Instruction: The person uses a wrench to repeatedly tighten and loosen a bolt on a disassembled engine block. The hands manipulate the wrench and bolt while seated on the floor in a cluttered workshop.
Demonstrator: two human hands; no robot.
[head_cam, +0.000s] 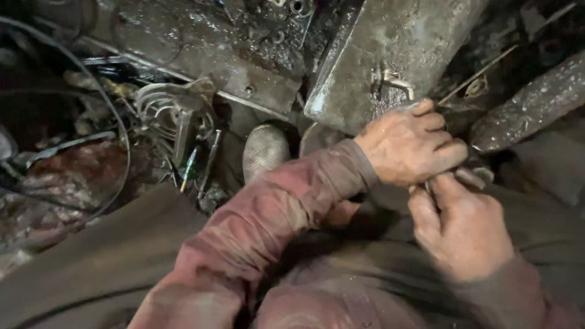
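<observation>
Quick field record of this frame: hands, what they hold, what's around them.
setting: grimy workshop floor, greasy machinery parts
left hand: closed over a small metal part, resting against the large greasy grey metal casing
right hand: fingers pinched on a thin metal piece just below the left hand
held item: mostly hidden by the fingers, kind unclear
hands: touching, both oil-stained
clothing: dirty reddish sleeve on the left arm
nearby: worn grey shoe toe; black cable; loose thin tools

One head-worn camera looks steeply down, close over both hands. It faces a greasy grey metal casing (390,55) ahead.
</observation>
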